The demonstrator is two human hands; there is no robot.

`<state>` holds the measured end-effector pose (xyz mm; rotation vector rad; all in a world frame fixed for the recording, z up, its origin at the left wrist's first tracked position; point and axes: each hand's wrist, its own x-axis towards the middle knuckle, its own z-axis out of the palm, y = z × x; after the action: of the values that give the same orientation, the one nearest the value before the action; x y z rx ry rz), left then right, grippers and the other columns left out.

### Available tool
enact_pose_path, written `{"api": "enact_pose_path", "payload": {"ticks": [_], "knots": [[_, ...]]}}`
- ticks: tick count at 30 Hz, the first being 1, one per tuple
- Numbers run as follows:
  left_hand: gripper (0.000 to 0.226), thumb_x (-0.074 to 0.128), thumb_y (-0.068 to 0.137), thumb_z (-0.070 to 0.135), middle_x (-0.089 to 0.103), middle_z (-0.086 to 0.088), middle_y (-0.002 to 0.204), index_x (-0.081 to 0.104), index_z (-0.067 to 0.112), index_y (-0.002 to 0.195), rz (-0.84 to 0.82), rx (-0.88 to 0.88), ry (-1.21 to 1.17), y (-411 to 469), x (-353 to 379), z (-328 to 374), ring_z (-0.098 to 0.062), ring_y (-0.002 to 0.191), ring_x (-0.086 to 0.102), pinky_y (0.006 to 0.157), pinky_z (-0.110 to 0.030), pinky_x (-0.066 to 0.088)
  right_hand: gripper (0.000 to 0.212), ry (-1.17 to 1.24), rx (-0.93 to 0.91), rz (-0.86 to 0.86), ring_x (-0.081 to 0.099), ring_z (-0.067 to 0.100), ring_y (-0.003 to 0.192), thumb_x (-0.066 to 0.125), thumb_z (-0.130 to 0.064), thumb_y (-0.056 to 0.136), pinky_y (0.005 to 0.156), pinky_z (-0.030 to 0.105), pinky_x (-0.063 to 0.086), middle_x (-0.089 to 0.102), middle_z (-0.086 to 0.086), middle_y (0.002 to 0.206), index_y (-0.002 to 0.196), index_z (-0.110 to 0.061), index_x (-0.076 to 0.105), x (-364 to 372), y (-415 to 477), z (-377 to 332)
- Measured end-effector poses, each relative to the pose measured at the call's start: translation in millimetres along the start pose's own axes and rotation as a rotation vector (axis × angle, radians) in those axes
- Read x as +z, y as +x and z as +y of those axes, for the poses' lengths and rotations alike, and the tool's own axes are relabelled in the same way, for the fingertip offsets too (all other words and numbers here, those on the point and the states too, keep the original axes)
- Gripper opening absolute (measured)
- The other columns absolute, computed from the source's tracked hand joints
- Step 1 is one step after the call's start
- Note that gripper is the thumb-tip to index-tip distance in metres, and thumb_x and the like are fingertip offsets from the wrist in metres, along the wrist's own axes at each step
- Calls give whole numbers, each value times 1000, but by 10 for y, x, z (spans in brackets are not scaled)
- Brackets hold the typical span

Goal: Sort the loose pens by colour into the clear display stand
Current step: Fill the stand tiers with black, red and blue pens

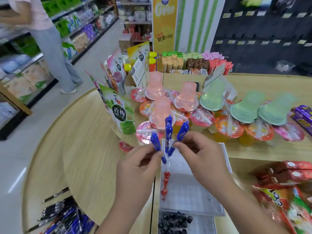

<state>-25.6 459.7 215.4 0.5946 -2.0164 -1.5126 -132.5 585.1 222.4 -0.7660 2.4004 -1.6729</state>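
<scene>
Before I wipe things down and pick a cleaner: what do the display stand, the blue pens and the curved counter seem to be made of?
Display stand: looks like clear hard plastic, probably acrylic; the tiers show through and glare whitish.
Blue pens: glossy moulded plastic, with clips in the same blue.
Counter: pale wood-grain surface, matte; whether it is solid wood or laminate cannot be told.

There was only one camera, worn on the person's head. It looked forward and down, very close to the pale wooden table [81, 149]. Its wide view also took in the shop aisle on the left and shelves far behind.
</scene>
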Motion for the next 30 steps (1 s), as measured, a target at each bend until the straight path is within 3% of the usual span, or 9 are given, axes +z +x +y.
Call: {"api": "enact_pose_path", "payload": {"ticks": [5,10,14,19,24,27,30], "knots": [[27,73,85,5,72,9,83,75,32,84,-48,57,77,14,43,-111,-16,82,69,69,-18,52,17,-140,-12,-52,64,-1,75,74,-16,83,65,9,44,69,-22,80,86,-32,70,70,-6,29],[18,75,84,10,69,14,82,75,29,86,-46,119,170,-19,78,-125,-12,78,66,69,-23,53,10,-415,-61,-108,63,5,78,68,-32,87,71,31,51,71,-15,86,97,-31,72,55,28,-40],[19,76,83,12,69,15,81,74,31,89,-34,92,171,-37,85,-143,-10,74,66,66,-23,51,14,-571,-113,-188,61,12,81,59,-37,92,70,36,49,70,-8,88,98,-31,71,42,43,-133],[18,77,82,15,70,9,78,74,30,91,-21,42,139,-50,108,-179,-11,74,67,66,-26,53,14,-560,-114,-214,60,13,83,58,-33,93,69,33,46,70,-7,89,98,-28,71,37,67,-130],[25,78,81,11,68,9,79,72,34,89,-15,14,115,-59,170,-179,-12,74,66,69,-33,55,13,-468,-92,-171,50,0,68,62,-25,91,59,11,36,69,-15,83,96,-30,73,31,1,-2],[23,78,81,12,67,9,81,72,33,88,-8,-16,93,-69,177,-190,-11,74,66,69,-33,55,11,-460,-60,-156,55,0,70,62,-26,92,62,15,42,68,-15,81,95,-28,73,28,-48,68],[18,78,82,15,67,8,85,73,28,92,-30,-31,98,-92,133,-209,-11,76,65,70,-29,55,9,-399,-2,-73,62,4,76,65,-25,91,71,29,52,70,-15,82,95,-24,73,-51,-152,91]]}}
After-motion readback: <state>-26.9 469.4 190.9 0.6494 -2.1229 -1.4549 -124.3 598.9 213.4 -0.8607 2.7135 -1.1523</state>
